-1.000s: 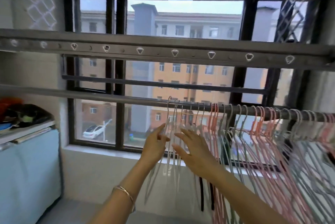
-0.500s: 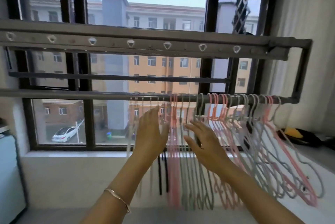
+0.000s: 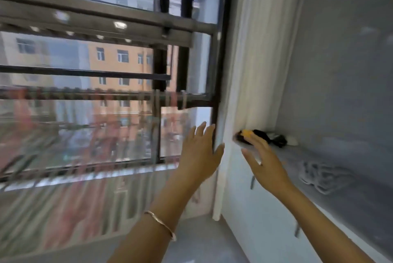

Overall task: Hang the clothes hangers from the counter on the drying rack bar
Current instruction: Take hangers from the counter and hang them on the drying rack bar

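Two empty hands, off the rack and reaching toward the table (image 3: 348, 205).

The left hand (image 3: 200, 154) and right hand (image 3: 263, 162) are spread, fingers (image 3: 204, 133) straight, holding and touching nothing. Half a second ago both were at the hangers (image 3: 85, 145) on the one bar (image 3: 106, 95). These are now too blurred to count. The view has swung right, to one grey tangle (image 3: 323, 175) on the table that looks like more hangers.

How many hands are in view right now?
2. The left hand is raised, open, before the window frame; the right hand is open near the counter edge. Both are empty.
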Available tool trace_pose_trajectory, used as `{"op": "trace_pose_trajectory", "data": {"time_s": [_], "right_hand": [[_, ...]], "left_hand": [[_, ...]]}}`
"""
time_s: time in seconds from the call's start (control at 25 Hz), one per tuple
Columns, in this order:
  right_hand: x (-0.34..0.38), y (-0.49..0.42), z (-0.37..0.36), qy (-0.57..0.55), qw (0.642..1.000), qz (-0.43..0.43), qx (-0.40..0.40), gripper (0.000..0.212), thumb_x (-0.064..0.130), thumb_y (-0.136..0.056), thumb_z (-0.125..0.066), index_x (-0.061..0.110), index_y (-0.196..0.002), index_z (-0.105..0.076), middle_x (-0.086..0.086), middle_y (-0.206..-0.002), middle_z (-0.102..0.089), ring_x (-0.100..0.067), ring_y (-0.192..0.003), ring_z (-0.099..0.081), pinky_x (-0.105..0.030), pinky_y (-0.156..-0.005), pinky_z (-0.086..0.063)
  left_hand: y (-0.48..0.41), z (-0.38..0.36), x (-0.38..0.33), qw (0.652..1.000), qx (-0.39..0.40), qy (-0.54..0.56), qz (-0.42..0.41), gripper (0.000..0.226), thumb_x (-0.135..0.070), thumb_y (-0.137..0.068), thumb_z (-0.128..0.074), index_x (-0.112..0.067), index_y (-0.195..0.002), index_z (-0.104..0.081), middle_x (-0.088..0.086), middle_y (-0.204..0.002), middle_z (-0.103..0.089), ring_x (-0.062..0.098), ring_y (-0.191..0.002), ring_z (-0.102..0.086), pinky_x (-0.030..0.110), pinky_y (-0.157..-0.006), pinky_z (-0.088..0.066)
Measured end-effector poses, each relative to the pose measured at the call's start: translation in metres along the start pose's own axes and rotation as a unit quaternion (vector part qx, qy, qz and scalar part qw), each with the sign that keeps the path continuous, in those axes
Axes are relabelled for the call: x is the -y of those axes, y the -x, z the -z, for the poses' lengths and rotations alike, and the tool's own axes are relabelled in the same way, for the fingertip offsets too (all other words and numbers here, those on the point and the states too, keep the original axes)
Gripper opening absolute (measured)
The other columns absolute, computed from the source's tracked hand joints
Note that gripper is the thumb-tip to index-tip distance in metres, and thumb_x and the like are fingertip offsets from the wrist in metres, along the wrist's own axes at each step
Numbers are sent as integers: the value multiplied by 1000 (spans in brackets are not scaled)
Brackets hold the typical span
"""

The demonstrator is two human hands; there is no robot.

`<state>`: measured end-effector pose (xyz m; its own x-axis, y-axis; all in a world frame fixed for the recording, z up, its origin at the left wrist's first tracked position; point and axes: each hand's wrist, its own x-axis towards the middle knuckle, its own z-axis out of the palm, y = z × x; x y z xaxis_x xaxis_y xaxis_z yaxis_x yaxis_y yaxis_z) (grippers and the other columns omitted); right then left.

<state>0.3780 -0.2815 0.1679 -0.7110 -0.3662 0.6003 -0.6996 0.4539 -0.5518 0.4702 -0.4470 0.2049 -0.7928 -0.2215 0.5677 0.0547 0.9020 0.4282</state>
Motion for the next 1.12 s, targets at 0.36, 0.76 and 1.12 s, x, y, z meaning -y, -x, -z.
{"op": "trace_pose_trajectory", "data": {"time_s": [0.36,0.76,1.12], "right_hand": [[-245,33,131,86,975,-186,-86,43,27,-92,-52,8,-131,-49,-7,-144,-41,-22,-136,-33,-33,-111,-26],[-516,-21,136,131,913,-370,-111,46,26,-89,-59,6,-130,-50,-10,-140,-44,-22,-131,-41,-28,-110,-28],[-653,-29,98,206,868,-448,-64,93,77,-74,-25,8,-130,-51,-13,-139,-48,-26,-131,-42,-33,-110,-28]], "left_hand": [[-85,-244,-116,989,129,40,-65,65,-44,-96,-41,-19,-149,-15,2,-156,-18,24,-144,-16,42,-117,-16],[-221,-549,-140,940,301,111,-117,70,-54,-92,-41,-22,-149,-16,1,-156,-20,23,-143,-16,36,-117,-17],[-268,-742,-154,907,400,49,-124,68,-54,-93,-38,-19,-148,-18,3,-157,-16,26,-146,-7,39,-119,-7]]}}
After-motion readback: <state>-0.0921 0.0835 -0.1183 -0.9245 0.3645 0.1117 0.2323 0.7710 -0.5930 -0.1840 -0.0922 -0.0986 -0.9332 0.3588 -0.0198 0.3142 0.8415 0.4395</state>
